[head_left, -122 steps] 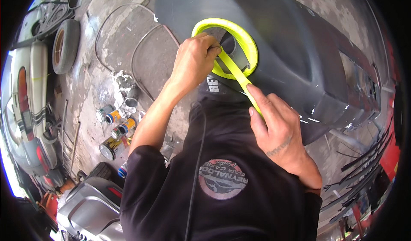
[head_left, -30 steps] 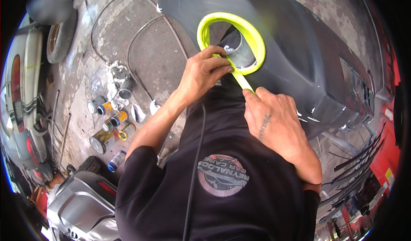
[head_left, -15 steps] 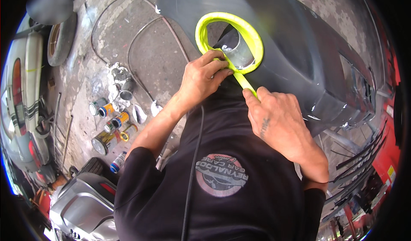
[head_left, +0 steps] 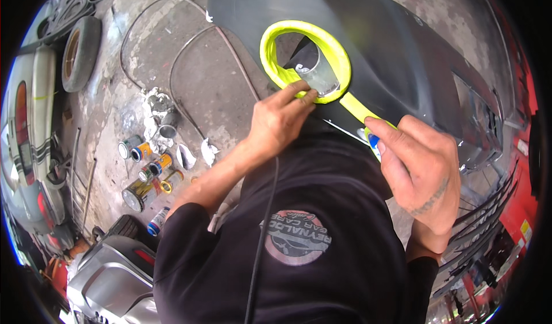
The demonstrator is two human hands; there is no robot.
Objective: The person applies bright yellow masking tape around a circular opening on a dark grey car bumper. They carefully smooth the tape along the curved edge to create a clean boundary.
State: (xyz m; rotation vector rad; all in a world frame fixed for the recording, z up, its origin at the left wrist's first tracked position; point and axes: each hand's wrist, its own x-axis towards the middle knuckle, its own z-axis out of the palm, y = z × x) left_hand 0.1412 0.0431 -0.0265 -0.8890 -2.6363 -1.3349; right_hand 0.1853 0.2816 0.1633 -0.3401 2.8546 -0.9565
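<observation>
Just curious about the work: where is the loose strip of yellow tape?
In the head view, the strip sits right of centre, running from the right hand toward the yellow-taped opening.

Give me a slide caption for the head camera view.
Left hand touches the yellow oval rim of an opening in a dark panel; right hand holds a yellow strip.
</observation>
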